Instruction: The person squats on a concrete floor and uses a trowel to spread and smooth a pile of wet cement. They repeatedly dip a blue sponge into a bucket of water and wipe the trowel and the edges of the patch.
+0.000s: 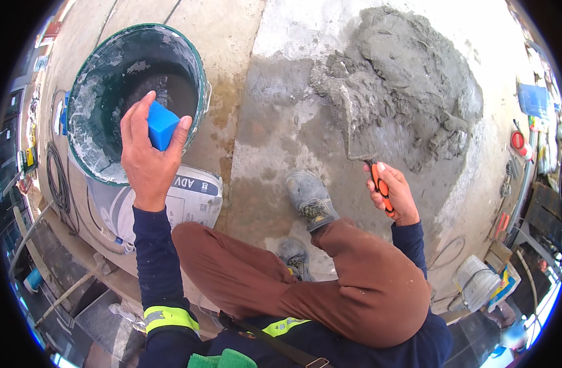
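A blue foam block, like a sponge (162, 124), is pinched between the thumb and fingers of my left hand (147, 153). That hand is above the near side of a dark green bucket (88, 132), whose walls are crusted with grey residue and which has murky liquid at the bottom. My right hand (396, 193) grips the orange and black handle of a trowel (381, 187). The trowel's blade is smeared with mortar and touches the near left edge of a heap of wet grey mortar (410, 80) on the floor.
A printed paper sack (195, 196) lies beside and partly under the bucket. My boot (308, 196) stands on the wet-stained floor (269, 122) between bucket and heap. A coiled cable (61, 184) is at the left; a whitish bucket (477, 279) stands at the lower right.
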`<state>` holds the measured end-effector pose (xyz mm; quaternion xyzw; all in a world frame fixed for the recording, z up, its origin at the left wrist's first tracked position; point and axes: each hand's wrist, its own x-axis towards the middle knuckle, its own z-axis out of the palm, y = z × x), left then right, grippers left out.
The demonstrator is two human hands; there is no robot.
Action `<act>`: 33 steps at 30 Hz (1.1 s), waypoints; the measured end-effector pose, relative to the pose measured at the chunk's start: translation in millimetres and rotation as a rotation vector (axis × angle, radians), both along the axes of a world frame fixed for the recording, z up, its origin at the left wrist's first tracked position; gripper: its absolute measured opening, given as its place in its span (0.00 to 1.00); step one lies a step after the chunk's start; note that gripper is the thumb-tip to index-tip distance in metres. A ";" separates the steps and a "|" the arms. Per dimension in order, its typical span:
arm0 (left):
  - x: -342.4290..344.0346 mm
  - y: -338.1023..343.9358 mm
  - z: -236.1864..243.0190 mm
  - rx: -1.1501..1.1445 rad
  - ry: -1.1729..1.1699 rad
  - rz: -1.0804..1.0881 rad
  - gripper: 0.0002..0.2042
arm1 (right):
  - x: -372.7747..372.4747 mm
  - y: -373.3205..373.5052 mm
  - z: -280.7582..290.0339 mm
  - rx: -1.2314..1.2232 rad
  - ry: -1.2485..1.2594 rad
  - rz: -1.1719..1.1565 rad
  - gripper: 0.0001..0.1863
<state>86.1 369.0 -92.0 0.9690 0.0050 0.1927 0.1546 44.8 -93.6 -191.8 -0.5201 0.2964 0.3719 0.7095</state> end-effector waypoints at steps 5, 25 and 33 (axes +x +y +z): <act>5.6 -2.7 -1.4 0.004 -0.024 -0.003 0.30 | 2.9 16.4 -8.9 -0.152 -0.099 0.068 0.21; 7.8 1.3 -1.1 0.062 -0.040 0.002 0.31 | -34.0 26.9 -76.9 -0.589 -0.681 0.908 0.23; 3.6 0.1 -0.9 0.056 -0.035 0.008 0.30 | -0.3 7.8 -1.2 -0.457 -0.076 0.597 0.25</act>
